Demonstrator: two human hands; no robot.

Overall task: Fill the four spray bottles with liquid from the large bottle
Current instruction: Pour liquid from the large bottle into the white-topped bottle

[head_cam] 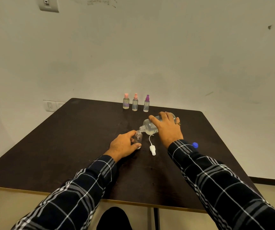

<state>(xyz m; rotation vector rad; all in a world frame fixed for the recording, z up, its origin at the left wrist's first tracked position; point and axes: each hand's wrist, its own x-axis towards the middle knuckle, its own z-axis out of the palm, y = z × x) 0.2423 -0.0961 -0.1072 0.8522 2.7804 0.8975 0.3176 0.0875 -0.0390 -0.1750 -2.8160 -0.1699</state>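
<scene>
My right hand (167, 128) grips the large clear bottle (150, 126), tipped to the left with its mouth over an open small spray bottle (138, 138). My left hand (122, 144) holds that small bottle upright on the dark table (77, 138). A thin stream of liquid runs from the large bottle's mouth into the small bottle's neck. A white spray head with its tube (152, 146) lies on the table between my hands. Three capped spray bottles stand at the far edge: two with pink caps (126, 102) (135, 103) and one with a purple cap (146, 104).
A blue cap (195, 144) lies on the table behind my right sleeve. The table's near edge runs across the lower part of the view, and a wall stands just behind the far edge.
</scene>
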